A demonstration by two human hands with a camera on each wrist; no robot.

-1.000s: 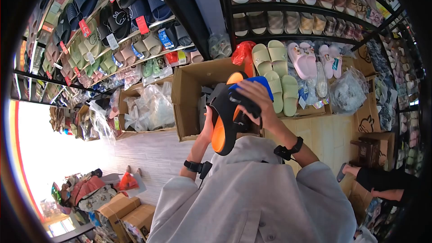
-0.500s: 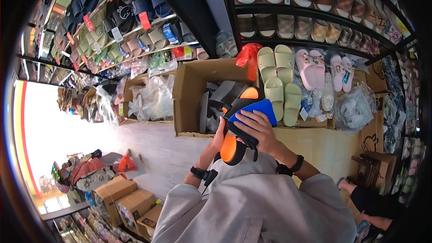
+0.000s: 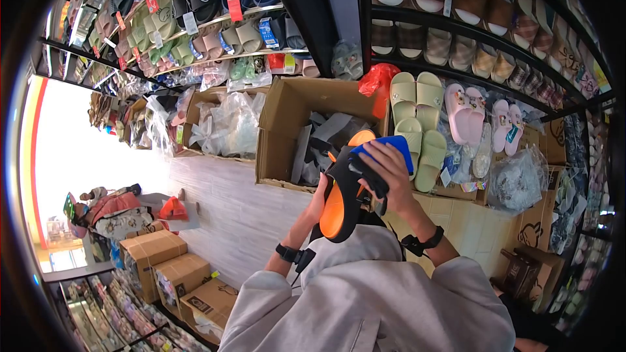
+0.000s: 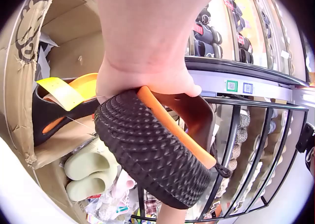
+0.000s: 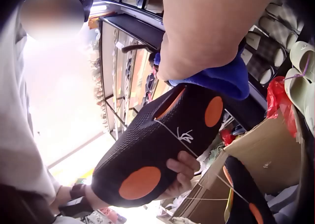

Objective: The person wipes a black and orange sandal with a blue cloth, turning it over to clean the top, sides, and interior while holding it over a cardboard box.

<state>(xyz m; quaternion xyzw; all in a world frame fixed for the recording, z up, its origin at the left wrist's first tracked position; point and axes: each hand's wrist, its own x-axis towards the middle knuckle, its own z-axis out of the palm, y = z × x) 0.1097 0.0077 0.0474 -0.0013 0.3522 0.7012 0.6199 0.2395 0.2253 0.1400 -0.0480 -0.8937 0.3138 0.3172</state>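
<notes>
My left hand grips the side of a black slipper with an orange footbed, its fingertips curled around the edge in the right wrist view. The slipper is held tilted above the floor, in front of the body. My right hand holds a blue fuzzy cloth with a black part beside it, against the slipper's upper end. White string with a knot crosses the slipper's underside. A second black-and-orange slipper hangs by the open carton, linked by string, with a yellow tag on it.
An open cardboard box with dark slippers and wrapping stands just ahead. Beside it are pale green slides, pink clogs and a red plastic bag. Shelves of slippers line the walls. Several closed cartons stand at lower left.
The slipper has come a little lower and more into the middle, and the head view has shifted. Both hands keep their hold, the right one with the blue cloth.
</notes>
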